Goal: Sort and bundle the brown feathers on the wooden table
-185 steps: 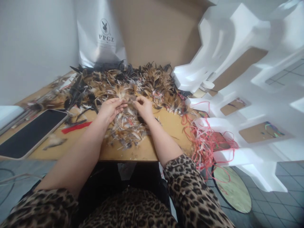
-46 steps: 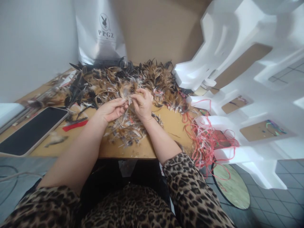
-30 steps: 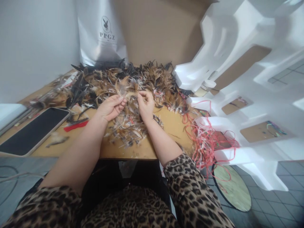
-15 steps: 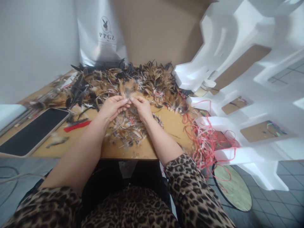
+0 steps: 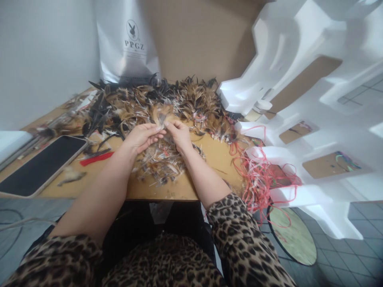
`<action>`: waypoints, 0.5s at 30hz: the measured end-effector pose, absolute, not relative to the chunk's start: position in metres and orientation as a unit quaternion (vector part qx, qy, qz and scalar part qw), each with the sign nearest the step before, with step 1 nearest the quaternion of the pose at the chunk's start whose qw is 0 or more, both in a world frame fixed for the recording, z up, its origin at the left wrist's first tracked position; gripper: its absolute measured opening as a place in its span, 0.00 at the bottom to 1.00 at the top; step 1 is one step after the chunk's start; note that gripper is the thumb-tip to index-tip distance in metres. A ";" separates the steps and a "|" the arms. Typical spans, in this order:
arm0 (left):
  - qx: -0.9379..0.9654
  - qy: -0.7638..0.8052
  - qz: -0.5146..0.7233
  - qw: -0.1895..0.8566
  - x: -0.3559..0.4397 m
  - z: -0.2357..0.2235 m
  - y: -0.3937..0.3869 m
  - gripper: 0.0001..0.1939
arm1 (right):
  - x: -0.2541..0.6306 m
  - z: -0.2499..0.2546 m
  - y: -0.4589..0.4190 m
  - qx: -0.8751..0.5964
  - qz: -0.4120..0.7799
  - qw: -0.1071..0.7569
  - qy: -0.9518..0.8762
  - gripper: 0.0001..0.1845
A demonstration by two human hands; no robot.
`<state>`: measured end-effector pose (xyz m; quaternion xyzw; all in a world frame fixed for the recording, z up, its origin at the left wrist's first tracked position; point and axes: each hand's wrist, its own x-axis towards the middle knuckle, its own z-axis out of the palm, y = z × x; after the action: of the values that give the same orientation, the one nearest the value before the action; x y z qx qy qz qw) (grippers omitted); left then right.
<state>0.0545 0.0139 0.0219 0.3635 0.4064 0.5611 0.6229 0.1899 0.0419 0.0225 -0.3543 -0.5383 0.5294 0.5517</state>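
Note:
A small fan of brown and grey feathers [image 5: 162,113] points away from me, pinched at its base by both hands. My left hand [image 5: 146,135] closes thumb and forefinger on its left side, the other fingers curled below. From the right, my right hand [image 5: 178,134] pinches the same base, fingertips almost touching the left ones. Under my hands lies a loose heap of short brown feathers and pale quills [image 5: 163,163]. Just beyond spreads a larger pile of brown and black feathers [image 5: 131,103]. The exact pinch point is partly hidden by my fingers.
A phone [image 5: 42,165] and a red strip [image 5: 96,158] lie on the left of the wooden table [image 5: 218,155]. Tangled red string [image 5: 260,179] hangs at the right edge, by white foam packing [image 5: 287,195]. A silver bag [image 5: 128,59] stands behind; a round mirror-like disc [image 5: 293,235] sits low right.
Both hands stay in nearly the same place. The feathers between the fingertips have tilted and spread slightly, and the fingers of my left hand have shifted a little.

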 end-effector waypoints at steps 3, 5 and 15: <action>0.371 0.411 0.560 0.617 0.055 0.021 0.014 0.05 | 0.190 0.022 0.042 -0.365 0.515 0.547 -0.550 0.16; 0.377 0.413 0.557 0.614 0.055 0.019 0.015 0.06 | 0.190 0.021 0.042 -0.362 0.512 0.547 -0.555 0.15; 0.403 0.420 0.557 0.593 0.053 0.017 0.017 0.05 | 0.189 0.019 0.044 -0.366 0.516 0.529 -0.566 0.15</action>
<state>0.0535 0.0168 0.0167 0.4032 0.4199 0.5568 0.5925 0.1890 0.0442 0.0186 -0.3664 -0.5656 0.5160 0.5287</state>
